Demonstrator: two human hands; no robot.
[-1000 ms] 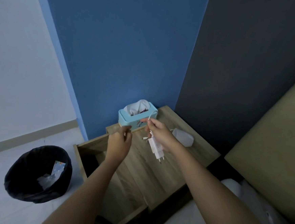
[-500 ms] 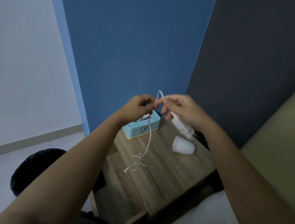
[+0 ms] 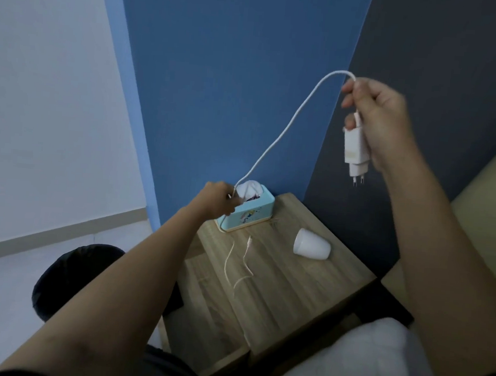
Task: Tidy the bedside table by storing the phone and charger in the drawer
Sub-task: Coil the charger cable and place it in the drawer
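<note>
While right hand (image 3: 378, 121) raised gripping charger (image 3: 355, 150), left hand (image 3: 217, 200) low pinching cable (image 3: 287, 128)

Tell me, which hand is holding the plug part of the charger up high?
The right hand. It holds the white plug up by the wall, prongs down. The left hand is lower, pinching only the cable near the tissue box.

White charger (image 3: 355, 150), white cable (image 3: 290, 123); turquoise tissue box (image 3: 250, 214) (cartoon print); white cup (image 3: 310, 247).
</note>
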